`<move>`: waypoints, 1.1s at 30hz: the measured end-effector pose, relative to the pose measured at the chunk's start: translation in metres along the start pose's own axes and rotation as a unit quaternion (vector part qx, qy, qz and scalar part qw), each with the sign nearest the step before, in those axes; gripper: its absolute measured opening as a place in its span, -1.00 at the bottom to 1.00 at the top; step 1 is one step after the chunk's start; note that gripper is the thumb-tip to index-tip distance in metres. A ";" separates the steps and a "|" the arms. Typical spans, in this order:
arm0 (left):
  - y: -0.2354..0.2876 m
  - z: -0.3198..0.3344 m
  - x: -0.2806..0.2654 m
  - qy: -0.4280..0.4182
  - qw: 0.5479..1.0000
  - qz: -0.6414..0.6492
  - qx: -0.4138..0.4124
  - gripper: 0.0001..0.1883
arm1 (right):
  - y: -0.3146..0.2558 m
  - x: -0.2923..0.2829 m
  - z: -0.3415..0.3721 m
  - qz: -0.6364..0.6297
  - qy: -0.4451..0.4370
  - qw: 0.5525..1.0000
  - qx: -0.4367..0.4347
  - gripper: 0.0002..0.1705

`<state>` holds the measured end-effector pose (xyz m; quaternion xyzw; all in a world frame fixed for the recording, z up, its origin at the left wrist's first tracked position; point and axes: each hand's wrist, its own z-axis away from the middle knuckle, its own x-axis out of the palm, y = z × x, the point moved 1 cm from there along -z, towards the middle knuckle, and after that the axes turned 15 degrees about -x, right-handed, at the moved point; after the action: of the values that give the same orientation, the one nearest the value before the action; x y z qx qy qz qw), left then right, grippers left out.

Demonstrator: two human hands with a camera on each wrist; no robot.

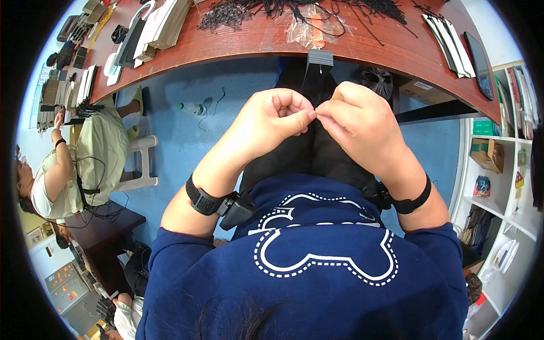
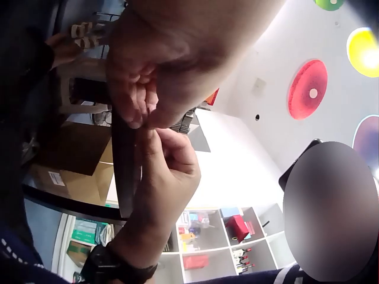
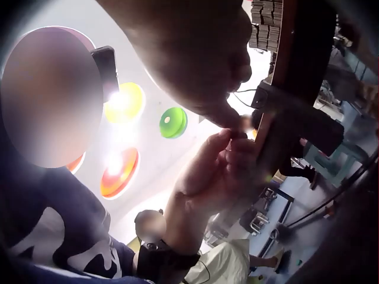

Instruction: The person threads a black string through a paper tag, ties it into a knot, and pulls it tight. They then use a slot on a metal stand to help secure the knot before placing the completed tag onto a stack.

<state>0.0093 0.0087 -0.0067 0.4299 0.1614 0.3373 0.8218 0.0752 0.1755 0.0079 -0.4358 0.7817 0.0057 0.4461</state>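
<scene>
My left hand [image 1: 272, 122] and right hand [image 1: 362, 124] meet fingertip to fingertip above my lap, in front of the table edge. Thumb and forefinger of each are pinched together on something very small, mostly hidden by the fingertips. A thin dark cord [image 3: 244, 91] shows beside the fingers in the right wrist view; I cannot tell whether it is the piece they pinch. Just beyond the hands a black block [image 1: 321, 58] sits at the table edge, with an orange strip [image 1: 317, 33] and clear plastic film [image 1: 296, 33] behind it.
Black cords [image 1: 340, 10] and a pile of small dark loops [image 1: 224, 16] lie on the red-brown table [image 1: 249, 39]. Stacks of pale card strips [image 1: 170, 22] stand left; a phone [image 1: 479, 65] lies right. Another person [image 1: 56, 175] sits left. White shelves [image 1: 493, 207] stand right.
</scene>
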 end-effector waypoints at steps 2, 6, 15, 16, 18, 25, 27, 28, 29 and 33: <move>-0.002 -0.001 -0.001 -0.015 0.999 0.021 0.025 -0.92 | -0.002 -0.002 -0.001 -0.032 0.012 0.999 0.013 -0.89; 0.000 0.001 -0.001 -0.024 0.997 0.039 0.061 -0.91 | 0.000 0.005 0.008 -0.223 0.024 0.945 0.239 -0.82; 0.016 0.015 0.001 0.122 0.952 -0.223 0.171 -0.91 | 0.001 0.018 0.014 -0.364 0.115 0.872 0.307 -0.93; 0.017 0.015 0.002 0.122 0.952 -0.223 0.171 -0.91 | 0.000 0.019 0.013 -0.364 0.115 0.872 0.307 -0.93; 0.017 0.016 0.004 0.145 0.945 -0.222 0.191 -0.91 | -0.003 0.020 0.011 -0.387 0.145 0.859 0.303 -0.95; 0.005 0.008 0.012 0.251 0.882 -0.262 0.301 -0.95 | -0.003 0.038 0.013 -0.324 0.262 0.871 0.262 -0.90; 0.001 0.006 0.011 0.211 0.913 -0.170 0.305 -0.97 | -0.001 0.038 0.014 -0.340 0.270 0.867 0.244 -0.91; 0.001 0.008 0.012 0.211 0.913 -0.170 0.305 -0.97 | -0.002 0.037 0.014 -0.340 0.270 0.867 0.244 -0.91; 0.001 0.009 0.013 0.161 0.957 -0.074 0.231 -0.97 | -0.003 0.035 0.013 -0.359 0.269 0.859 0.246 -0.91; 0.001 0.009 0.017 0.082 0.975 0.096 0.184 -0.92 | -0.008 0.030 0.011 -0.378 0.242 0.860 0.243 -0.93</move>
<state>0.0263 0.0152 -0.0002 0.5577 0.2456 0.4139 0.6763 0.0816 0.1542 -0.0168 -0.5636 0.6165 -0.4591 0.3024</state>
